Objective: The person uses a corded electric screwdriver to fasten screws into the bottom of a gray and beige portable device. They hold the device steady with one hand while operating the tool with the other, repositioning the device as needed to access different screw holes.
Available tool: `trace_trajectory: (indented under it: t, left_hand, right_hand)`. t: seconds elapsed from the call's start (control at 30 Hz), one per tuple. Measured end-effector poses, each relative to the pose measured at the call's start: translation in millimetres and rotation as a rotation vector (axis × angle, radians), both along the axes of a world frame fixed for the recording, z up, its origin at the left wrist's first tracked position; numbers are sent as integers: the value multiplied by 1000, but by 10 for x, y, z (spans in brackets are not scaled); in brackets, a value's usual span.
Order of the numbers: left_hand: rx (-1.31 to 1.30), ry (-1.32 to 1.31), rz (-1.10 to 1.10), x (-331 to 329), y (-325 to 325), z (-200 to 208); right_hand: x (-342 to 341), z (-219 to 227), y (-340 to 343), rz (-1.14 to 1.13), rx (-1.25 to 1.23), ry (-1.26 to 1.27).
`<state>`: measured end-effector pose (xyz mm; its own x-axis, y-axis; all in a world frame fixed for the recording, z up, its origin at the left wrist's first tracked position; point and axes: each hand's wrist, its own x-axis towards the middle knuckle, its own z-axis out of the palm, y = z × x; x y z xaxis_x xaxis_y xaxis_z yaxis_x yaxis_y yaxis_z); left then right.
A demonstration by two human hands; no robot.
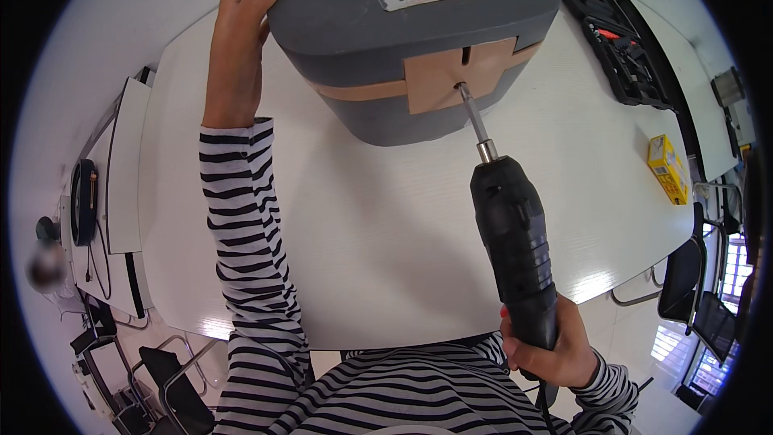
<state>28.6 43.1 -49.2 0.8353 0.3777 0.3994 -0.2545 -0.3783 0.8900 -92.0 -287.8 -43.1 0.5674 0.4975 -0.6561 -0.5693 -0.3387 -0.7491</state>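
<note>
A dark grey box-shaped appliance with rounded corners stands at the far side of the white table. A tan band runs round it and widens into a tan panel on the near face, which has a slot and a hole. My left hand steadies the appliance's left edge, thumb on top, its other fingers partly hidden behind. In my right hand is a black electric screwdriver, gripped round its rear end. Its long metal bit points up and away, the tip at the hole in the panel.
An open black tool case lies at the far right of the white table. Nearer on the right stands a yellow box. Black chairs flank the table on both sides. A person is at the far left.
</note>
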Motion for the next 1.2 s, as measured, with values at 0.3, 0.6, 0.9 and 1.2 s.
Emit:
trace_trajectory:
  t: [0.3,0.6,0.9,1.2]
  left_hand:
    - [-16,10,-15,-19,-6,39]
    - [-22,-8,-59,-16,-2,3]
    - [-145,-161,-159,-10,206,-66]
    - [-152,-147,-256,-90,-6,-4]
  right_hand:
    - [-28,-31,3,6,13,6]
    - [-75,-54,-13,-17,29,8]
    - [-86,-37,28,-51,68,38]
    - [-226,10,50,-107,238,-74]
